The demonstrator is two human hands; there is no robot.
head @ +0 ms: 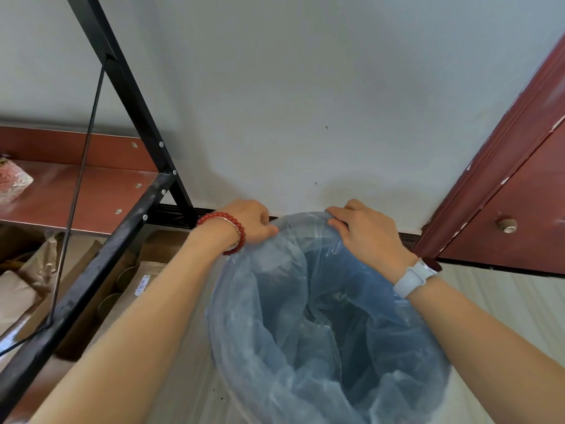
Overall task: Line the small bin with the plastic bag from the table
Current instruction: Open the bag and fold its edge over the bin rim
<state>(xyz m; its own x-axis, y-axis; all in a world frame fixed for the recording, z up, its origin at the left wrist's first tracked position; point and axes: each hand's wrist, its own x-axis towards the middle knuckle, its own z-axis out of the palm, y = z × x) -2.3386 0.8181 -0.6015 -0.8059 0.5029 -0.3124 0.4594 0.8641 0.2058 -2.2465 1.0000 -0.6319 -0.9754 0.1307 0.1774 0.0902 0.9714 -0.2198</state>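
Observation:
A thin translucent plastic bag [293, 316] lies inside a round blue small bin [428, 374] standing on the floor against the white wall. The bag's edge is folded over the bin's rim all the way round. My left hand [247, 220], with a red bead bracelet on the wrist, pinches the bag at the far left of the rim. My right hand [363, 231], with a white watch on the wrist, grips the bag's edge at the far side of the rim. The bag hangs crumpled down into the bin.
A black metal shelf frame [122, 215] with a reddish board [70, 191] stands at the left, a black cable hanging down it. Cardboard boxes [101, 289] sit under it. A dark red cabinet door [519, 209] with a knob is at the right.

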